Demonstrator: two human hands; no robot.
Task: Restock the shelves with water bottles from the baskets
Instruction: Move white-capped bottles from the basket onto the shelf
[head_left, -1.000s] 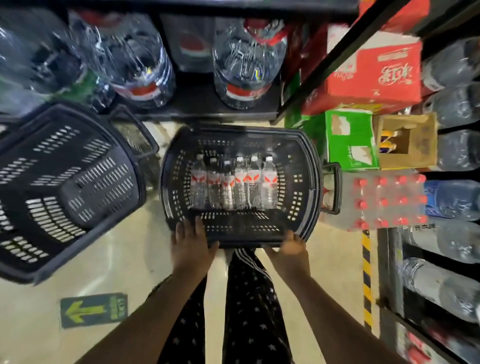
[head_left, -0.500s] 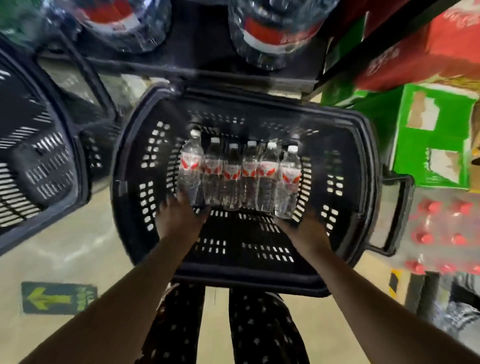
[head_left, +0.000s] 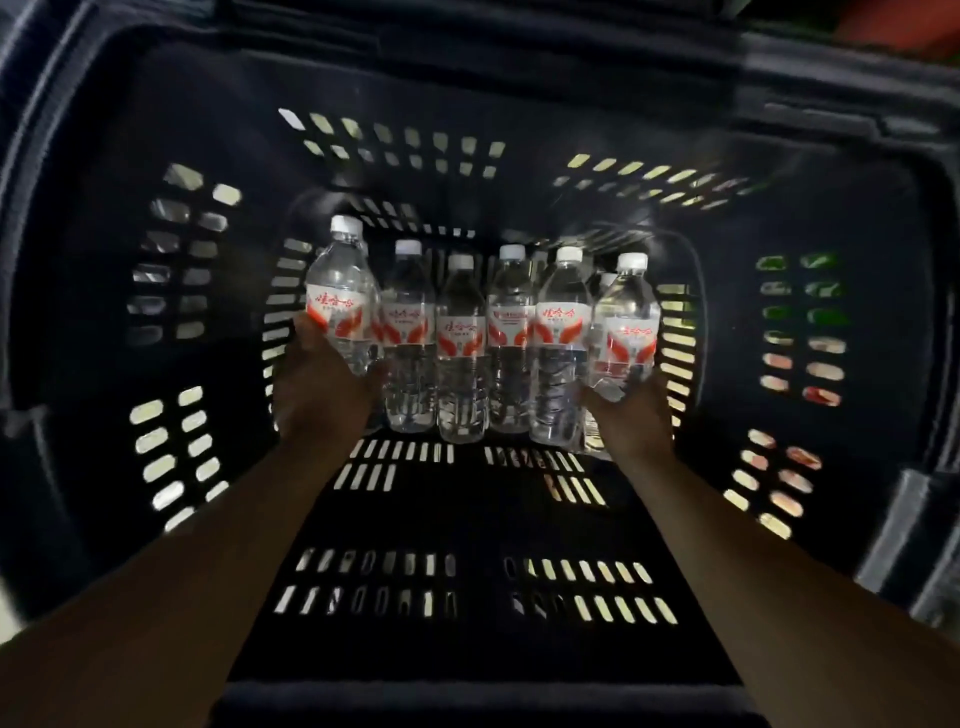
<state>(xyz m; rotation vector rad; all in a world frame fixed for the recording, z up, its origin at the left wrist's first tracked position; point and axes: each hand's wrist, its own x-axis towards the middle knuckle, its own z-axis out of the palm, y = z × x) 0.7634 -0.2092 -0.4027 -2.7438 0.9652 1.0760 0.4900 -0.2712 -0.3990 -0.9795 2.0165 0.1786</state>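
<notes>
Basket (head_left: 519, 93) holding water bottles (head_left: 462, 343), left grip (head_left: 322, 400), right grip (head_left: 631, 421) each clasping one

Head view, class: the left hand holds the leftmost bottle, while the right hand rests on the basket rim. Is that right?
No. The head view shows the right hand holding the rightmost bottle, not resting on the basket rim. The left hand does hold the leftmost bottle.

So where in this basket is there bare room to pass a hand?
The basket floor nearer than the water bottle row, between the forearms, is bare. Crowded: bottles stand shoulder to shoulder, the left hand gripping the leftmost bottle, the right hand the rightmost bottle.
</notes>
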